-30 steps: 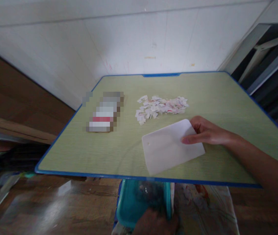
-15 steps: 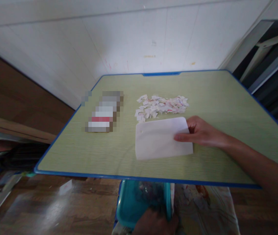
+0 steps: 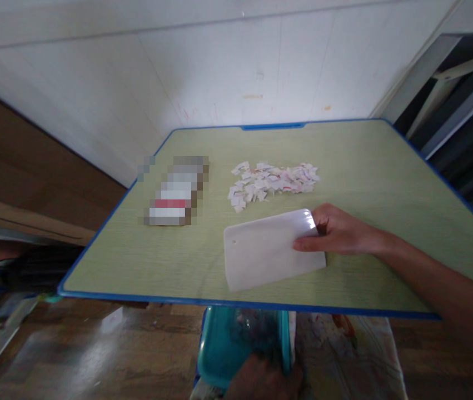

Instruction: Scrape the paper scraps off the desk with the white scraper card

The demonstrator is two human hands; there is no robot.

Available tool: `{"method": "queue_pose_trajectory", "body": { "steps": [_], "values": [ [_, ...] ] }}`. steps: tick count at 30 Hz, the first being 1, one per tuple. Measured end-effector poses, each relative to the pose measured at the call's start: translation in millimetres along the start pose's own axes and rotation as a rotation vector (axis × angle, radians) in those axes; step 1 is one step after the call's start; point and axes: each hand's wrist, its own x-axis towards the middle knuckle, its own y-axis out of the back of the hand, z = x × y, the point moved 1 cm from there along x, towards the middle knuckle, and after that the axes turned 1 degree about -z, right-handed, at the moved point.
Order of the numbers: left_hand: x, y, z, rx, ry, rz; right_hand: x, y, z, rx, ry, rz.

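My right hand (image 3: 338,232) grips the right end of a flat white plastic card (image 3: 267,250), holding it just over the green table (image 3: 357,161) near its front edge. A heap of small torn paper scraps (image 3: 272,181) lies a short way behind the card. Below the table's front edge, my left hand (image 3: 263,380) rests on the rim of a teal bin (image 3: 219,350).
A blurred stack of flat items (image 3: 173,191) lies on the left part of the table. The table has a blue edge and stands against a white wall. Cluttered boards and papers lie on the wooden floor at the left.
My right hand has shifted the white card left and tilted it, now a little nearer the front edge. The paper scraps and my left hand have stayed put.
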Motion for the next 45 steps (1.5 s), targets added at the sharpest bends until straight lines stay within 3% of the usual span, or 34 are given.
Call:
{"method": "queue_pose_trajectory", "body": {
  "steps": [6, 11, 17, 22, 30, 35, 41, 45],
  "values": [
    [-0.6, 1.4, 0.1, 0.013, 0.004, -0.005, 2.4, -4.0, -3.3, 0.182, 0.016, 0.068],
    [1.2, 2.2, -0.5, 0.01, 0.011, 0.013, 3.7, -5.9, -5.7, 0.071, 0.012, 0.049],
    [2.1, 5.9, -0.7, -0.026, 0.015, -0.056, 1.5, -4.4, -5.6, -0.053, 0.017, 0.003],
    [0.8, 3.7, -0.3, 0.03, 0.006, -0.027, 1.3, -2.3, -5.3, -0.092, 0.049, 0.004],
    [0.2, 4.1, -0.4, -0.055, 0.026, -0.051, -2.3, 1.6, -8.9, 0.209, -0.023, -0.064],
    [0.0, -2.9, -0.8, -0.022, 0.018, -0.012, -1.6, 6.7, -6.0, 0.359, -0.03, 0.143],
    [0.4, -6.7, 0.9, 0.008, 0.026, 0.076, -2.6, 23.8, 3.1, 0.226, 0.05, 0.626],
    [2.1, -0.2, 0.4, 0.012, 0.021, 0.076, -7.7, 34.4, 5.6, 0.117, 0.097, 0.848]
  ]
}}
